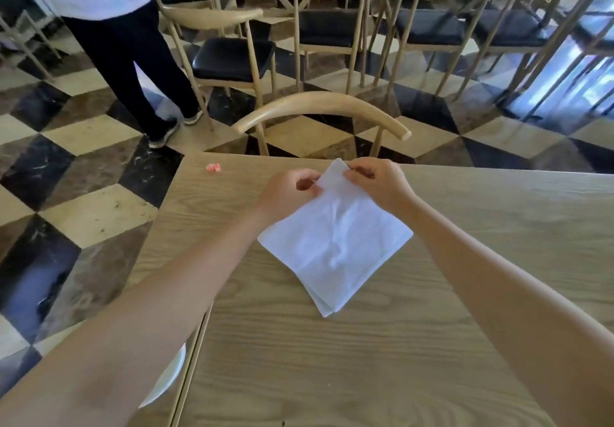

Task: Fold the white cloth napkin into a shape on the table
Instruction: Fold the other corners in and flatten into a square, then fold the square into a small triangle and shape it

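Note:
The white cloth napkin (335, 240) lies on the light wooden table (365, 343), folded into a layered square turned like a diamond, with one corner pointing toward me. Its far corner is lifted off the table. My left hand (289, 194) pinches that corner from the left. My right hand (378, 182) pinches it from the right. Both thumbs and forefingers close on the cloth near its tip, and the stacked layers show at the near corner.
A small pink object (213, 167) lies near the table's far left corner. A wooden chair back (319, 104) stands just beyond the far edge. A person in dark trousers (133, 61) stands on the checkered floor at the left. More chairs and tables fill the background.

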`<state>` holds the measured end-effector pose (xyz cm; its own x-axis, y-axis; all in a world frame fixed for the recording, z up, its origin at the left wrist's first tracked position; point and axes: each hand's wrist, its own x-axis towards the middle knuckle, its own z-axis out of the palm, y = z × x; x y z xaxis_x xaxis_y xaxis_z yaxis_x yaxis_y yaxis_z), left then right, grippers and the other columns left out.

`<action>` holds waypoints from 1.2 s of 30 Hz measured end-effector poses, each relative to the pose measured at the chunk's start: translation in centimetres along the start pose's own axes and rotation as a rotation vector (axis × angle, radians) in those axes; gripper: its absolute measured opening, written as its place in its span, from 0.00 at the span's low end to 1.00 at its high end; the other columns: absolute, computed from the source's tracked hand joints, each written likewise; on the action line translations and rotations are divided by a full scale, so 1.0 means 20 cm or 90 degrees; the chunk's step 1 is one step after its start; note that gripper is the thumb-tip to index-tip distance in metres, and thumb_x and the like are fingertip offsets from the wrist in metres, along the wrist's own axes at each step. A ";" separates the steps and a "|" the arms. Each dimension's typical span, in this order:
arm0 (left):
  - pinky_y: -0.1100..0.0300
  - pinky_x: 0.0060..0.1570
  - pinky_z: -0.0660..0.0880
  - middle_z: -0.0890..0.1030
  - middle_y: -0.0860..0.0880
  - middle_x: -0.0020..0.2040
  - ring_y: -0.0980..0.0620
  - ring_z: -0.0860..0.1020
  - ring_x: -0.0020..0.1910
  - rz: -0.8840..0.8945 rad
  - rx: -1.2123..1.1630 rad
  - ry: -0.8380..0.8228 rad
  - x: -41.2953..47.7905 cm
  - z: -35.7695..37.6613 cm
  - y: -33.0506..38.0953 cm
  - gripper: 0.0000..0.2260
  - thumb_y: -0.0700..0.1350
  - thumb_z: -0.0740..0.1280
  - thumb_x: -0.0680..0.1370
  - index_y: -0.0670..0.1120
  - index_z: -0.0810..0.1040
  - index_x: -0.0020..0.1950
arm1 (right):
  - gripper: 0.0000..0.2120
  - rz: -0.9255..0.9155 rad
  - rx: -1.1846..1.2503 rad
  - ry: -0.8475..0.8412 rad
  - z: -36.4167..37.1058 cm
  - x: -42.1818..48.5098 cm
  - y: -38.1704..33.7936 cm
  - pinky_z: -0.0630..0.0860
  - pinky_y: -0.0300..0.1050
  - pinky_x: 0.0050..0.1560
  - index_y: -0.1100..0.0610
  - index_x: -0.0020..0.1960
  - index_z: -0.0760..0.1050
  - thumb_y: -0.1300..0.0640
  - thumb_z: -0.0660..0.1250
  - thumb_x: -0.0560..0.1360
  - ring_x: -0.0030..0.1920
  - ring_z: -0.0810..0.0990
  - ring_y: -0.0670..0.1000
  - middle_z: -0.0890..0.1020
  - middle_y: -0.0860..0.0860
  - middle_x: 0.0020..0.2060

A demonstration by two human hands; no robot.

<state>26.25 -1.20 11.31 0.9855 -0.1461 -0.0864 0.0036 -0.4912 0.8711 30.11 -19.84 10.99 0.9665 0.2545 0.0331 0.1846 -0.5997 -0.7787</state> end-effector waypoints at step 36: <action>0.53 0.43 0.76 0.82 0.43 0.47 0.46 0.79 0.44 -0.229 0.091 0.015 0.08 0.02 -0.70 0.09 0.35 0.65 0.74 0.42 0.79 0.51 | 0.04 0.486 0.075 -0.082 0.04 -0.04 0.69 0.71 0.33 0.19 0.60 0.41 0.76 0.60 0.69 0.72 0.16 0.70 0.43 0.75 0.55 0.29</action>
<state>27.80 5.04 -1.25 0.9290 0.0766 -0.3620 0.3282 -0.6221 0.7108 31.78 -27.74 -0.23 0.7886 -0.1065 -0.6056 -0.5503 -0.5616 -0.6179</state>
